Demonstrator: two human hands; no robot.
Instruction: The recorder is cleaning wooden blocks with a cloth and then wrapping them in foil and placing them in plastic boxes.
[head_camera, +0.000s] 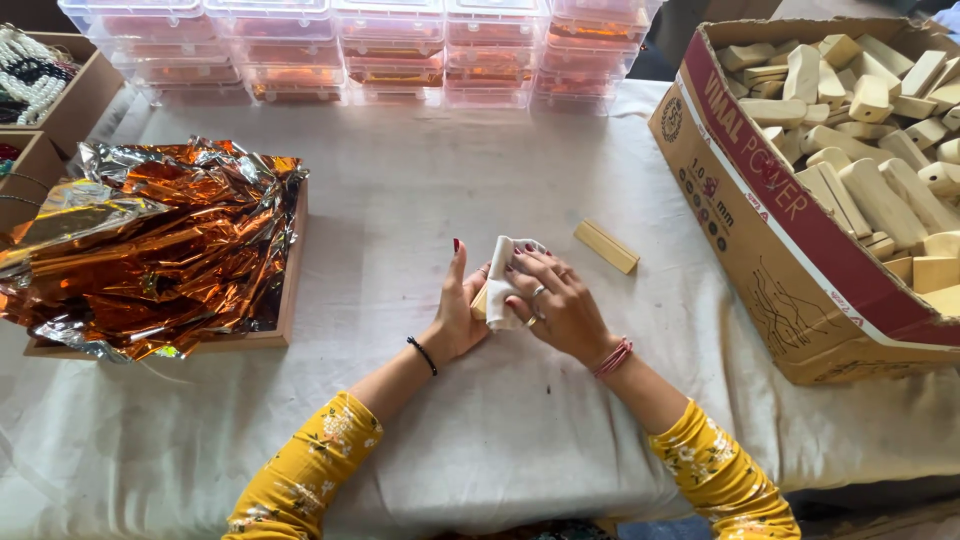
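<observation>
Between the two hands sits a small wooden block (481, 300), wrapped in white cloth (505, 280): left hand (458, 315) cups it from behind, right hand (555, 300) presses the cloth on. Just beyond the right hand, a wooden bar (605, 246) lies on the counter (420, 200); farther right, a cardboard box (770, 250) of blocks; far left, crumpled orange foil (150, 250).

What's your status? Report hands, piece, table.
Both hands, left hand and right hand, closed on a wooden block with white cloth around it. Loose wooden strip lies apart, right. Nothing between.
</observation>
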